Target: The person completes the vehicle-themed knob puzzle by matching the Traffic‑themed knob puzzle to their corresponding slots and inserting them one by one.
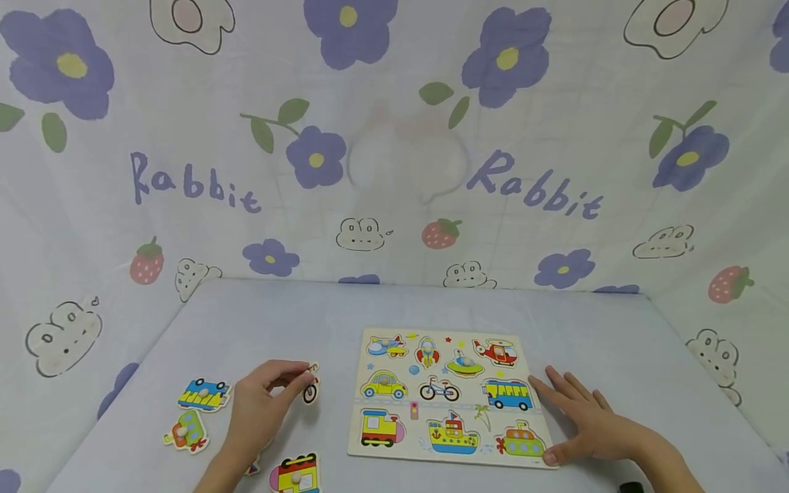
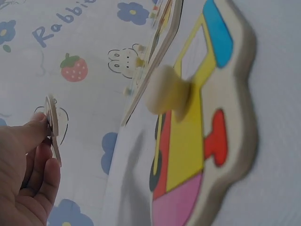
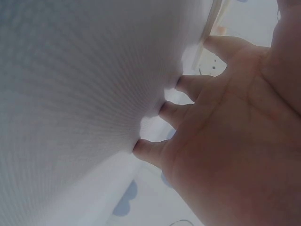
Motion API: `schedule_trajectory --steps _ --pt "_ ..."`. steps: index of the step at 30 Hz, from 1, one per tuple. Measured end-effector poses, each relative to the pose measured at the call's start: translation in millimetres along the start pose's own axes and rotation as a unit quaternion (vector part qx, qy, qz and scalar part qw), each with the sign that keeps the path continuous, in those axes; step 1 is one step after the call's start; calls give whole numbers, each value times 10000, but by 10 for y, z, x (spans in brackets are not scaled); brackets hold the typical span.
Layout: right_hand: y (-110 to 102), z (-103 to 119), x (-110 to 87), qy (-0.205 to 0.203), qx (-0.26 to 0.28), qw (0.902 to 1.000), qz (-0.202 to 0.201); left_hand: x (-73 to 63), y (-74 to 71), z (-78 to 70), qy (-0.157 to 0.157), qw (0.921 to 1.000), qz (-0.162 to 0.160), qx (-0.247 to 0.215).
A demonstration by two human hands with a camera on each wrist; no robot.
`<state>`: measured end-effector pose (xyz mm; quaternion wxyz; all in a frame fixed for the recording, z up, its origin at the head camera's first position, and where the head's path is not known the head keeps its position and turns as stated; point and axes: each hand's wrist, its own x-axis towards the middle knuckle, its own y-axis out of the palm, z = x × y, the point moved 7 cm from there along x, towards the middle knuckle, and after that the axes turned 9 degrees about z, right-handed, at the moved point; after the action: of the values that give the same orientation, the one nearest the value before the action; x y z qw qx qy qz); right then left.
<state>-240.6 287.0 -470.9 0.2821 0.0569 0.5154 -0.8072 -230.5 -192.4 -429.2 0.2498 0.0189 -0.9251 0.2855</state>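
In the head view my left hand [image 1: 265, 404] pinches a bicycle puzzle piece [image 1: 311, 385] between thumb and fingers, raised left of the wooden puzzle board [image 1: 355, 431]. The left wrist view shows that bicycle piece [image 2: 52, 120] nearly edge-on. My right hand [image 1: 585, 418] lies at the board's right edge with its fingers spread, the thumb at the lower right corner. In the right wrist view, fingertips [image 3: 141, 145] touch the white tablecloth. Knobbed pieces such as the car [image 1: 385, 387] and rocket [image 1: 428, 352] sit in the board; the bicycle picture [image 1: 440, 390] shows no knob.
Left of my left arm lie an upside-down bus piece [image 1: 204, 395] and a submarine piece [image 1: 188, 432]. A train piece [image 1: 297, 474] lies near the front edge. Another piece [image 1: 254, 468] is mostly hidden under my left arm. A dark object [image 1: 631, 487] shows at the bottom right.
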Motion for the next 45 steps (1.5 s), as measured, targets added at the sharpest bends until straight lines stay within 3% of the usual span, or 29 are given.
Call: schedule_trajectory --steps 8,17,23,35,45 --pt "24 -12 -7 47 77 9999 59 87 209 -141 284 9990 349 -18" --pt "8 -5 18 -107 -10 9999 25 228 497 -391 536 9927 1081 -56" --pt "19 -17 31 -65 49 10000 21 315 646 -489 767 9887 1279 -141" --pt "17 -31 21 -37 17 10000 10 454 999 -590 505 9820 1807 -216" --pt "11 -4 4 -85 -18 10000 -43 509 1282 -635 548 9751 2142 -203"
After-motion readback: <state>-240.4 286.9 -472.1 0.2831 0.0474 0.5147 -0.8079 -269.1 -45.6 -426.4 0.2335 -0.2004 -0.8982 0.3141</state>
